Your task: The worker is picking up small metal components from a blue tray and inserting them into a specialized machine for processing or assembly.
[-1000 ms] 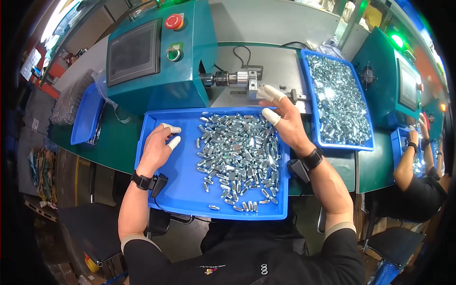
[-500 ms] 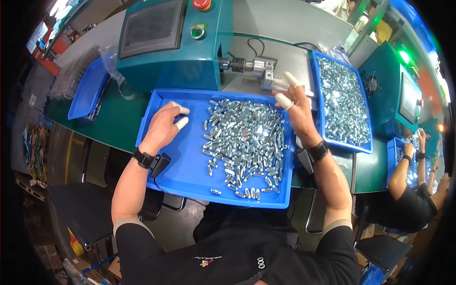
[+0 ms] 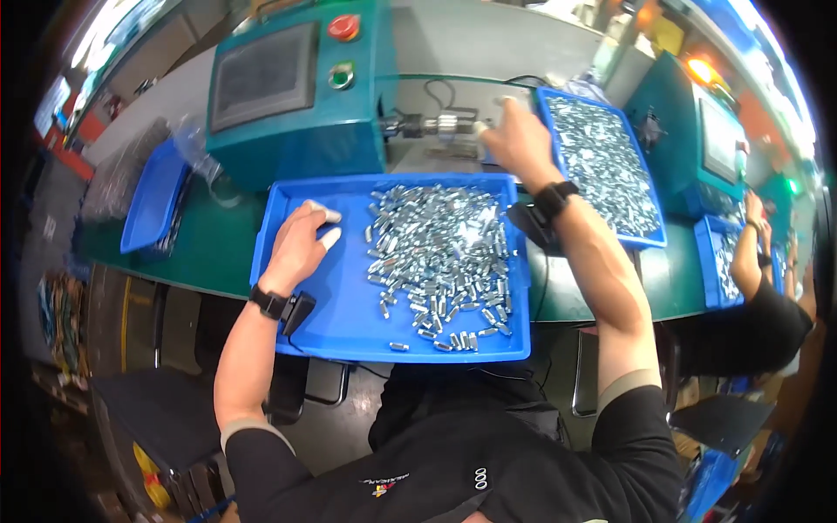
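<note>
My right hand (image 3: 513, 139) reaches the machine's metal chuck (image 3: 446, 125); my left hand (image 3: 299, 248) rests loosely open in the blue tray (image 3: 296, 327).
I cannot tell the right hand's grip; fingertips could get pinched at the chuck, or a forearm could scatter the small metal parts (image 3: 440, 248).

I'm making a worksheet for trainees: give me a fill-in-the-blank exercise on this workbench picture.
1. The left hand rests inside the ____ tray.
2. That tray holds a heap of small ____ parts.
3. The right hand reaches toward the machine's ____ fixture.

Missing words: blue; metal; metal
</note>
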The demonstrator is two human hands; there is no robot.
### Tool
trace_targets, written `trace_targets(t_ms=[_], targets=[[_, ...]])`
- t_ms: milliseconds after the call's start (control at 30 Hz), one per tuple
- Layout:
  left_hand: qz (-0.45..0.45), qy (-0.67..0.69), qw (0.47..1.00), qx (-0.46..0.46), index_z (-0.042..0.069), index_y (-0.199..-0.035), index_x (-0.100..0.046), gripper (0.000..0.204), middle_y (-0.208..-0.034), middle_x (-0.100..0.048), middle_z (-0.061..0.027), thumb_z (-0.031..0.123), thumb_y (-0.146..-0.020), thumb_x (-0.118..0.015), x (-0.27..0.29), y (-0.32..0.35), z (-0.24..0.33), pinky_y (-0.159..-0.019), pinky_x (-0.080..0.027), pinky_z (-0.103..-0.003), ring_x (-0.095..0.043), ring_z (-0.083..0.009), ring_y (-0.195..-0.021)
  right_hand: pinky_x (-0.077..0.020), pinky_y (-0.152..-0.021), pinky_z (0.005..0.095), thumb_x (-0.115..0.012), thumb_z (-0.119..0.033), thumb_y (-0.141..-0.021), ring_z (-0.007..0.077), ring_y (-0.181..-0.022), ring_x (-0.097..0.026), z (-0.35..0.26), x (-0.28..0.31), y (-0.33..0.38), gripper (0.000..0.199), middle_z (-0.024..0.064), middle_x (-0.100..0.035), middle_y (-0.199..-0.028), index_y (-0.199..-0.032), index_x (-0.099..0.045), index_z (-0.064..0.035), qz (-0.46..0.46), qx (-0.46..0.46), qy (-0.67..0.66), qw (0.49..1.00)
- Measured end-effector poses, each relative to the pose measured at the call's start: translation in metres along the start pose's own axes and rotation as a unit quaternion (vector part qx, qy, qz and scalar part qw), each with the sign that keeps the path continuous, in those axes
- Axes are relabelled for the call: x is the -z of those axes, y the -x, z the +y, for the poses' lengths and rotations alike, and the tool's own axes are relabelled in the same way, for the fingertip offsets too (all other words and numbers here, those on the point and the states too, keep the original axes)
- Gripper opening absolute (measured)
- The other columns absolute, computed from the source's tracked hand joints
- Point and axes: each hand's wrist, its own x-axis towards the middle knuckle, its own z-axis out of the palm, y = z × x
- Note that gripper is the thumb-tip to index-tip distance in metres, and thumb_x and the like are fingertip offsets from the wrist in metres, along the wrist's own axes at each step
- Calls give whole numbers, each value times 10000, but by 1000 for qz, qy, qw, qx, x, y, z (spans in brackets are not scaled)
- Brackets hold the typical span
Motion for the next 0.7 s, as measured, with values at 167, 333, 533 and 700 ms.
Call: trace_targets(t_ms=[167,333,533,700], targets=[[-4,-34,999,-23,36,-1153,-765,250,-1130,-689,-116,76,-907,-789,0,0,3,-862,-548,-380,-677,-313,-1022,-585,-838,526,-759,-285,-866,422,-931,-742,-13,5,-5,416,245,-752,-962,-1136,-632,4,-14,72,60,996],[-8,-44,999,-20,38,-1162,-765,274,-1120,-693,-114,90,-895,-804,-8,3,-1,-859,-551,-373,-679,-308,-1019,-595,-818,521,-765,-252,-841,408,-913,-749,-16,8,-6,345,231,-753,-949,-1046,-636,-8,25,85,53,995],[-14,-35,998,44,29,-1155,-763,298,-1144,-701,-164,89,-867,-813,-5,6,12,-982,-540,-432,-665,-373,-1125,-582,-869,540,-757,-259,-838,437,-976,-734,11,33,-4,367,230,-755,-1003,-1081,-630,-14,19,22,9,1000],[-21,62,997,-52,41,-1244,-737,352,-1224,-711,-166,75,-898,-789,-10,-3,3,-1005,-538,-427,-665,-376,-1163,-568,-958,538,-798,-345,-849,443,-1129,-708,133,79,-3,603,257,-747,-1192,-1347,-646,-42,19,-73,100,992]])
